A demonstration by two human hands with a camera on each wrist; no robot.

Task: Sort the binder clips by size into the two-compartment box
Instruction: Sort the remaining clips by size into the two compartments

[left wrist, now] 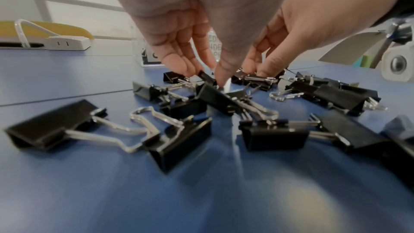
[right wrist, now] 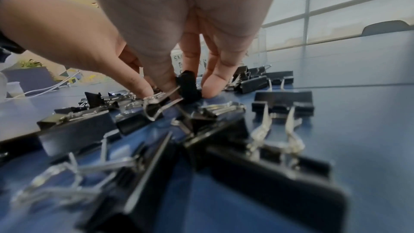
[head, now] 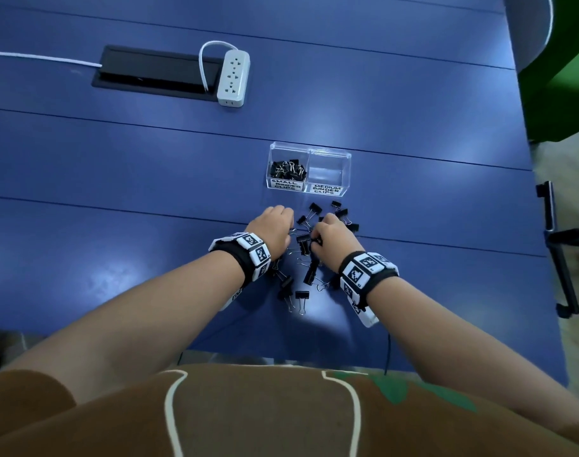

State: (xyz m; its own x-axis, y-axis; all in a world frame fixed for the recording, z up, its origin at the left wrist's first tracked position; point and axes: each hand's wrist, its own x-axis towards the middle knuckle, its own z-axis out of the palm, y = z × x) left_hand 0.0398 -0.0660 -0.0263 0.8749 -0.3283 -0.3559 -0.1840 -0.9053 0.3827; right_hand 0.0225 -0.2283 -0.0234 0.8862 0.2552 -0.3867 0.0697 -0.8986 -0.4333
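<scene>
Both hands are down among a loose scatter of black binder clips (head: 309, 255) on the blue counter (head: 116, 179), close together and almost touching. The left hand (head: 272, 230) has its fingers pointed downward, and from the left wrist view its fingertips (left wrist: 179, 65) pinch a small black clip (left wrist: 207, 78) at the far side of the pile, with the thumb coming down just beside it. The right hand (head: 331, 240) is likewise bent over the clips; the right wrist view shows its thumb and fingers (right wrist: 212, 84) closed round a small black clip (right wrist: 189, 87) whose silver handles stick out toward the camera. The rest of the clips lie around and between the wrists, some overlapping, some with handles folded flat and others with handles spread, reaching from just in front of the person to just short of the box. The clear two-compartment box (head: 309, 169) stands on the counter just beyond the hands. Its left compartment, labelled for small binder clips, holds a heap of little black clips (head: 288, 169); its right compartment, labelled for medium binder clips, shows only its clear walls and bottom. Farther back on the left a white power strip (head: 233, 77) lies beside a black cable hatch (head: 156, 72) set into the counter, its white cord looping over it. Both wrists wear bands with black and white square markers (head: 364, 267).
</scene>
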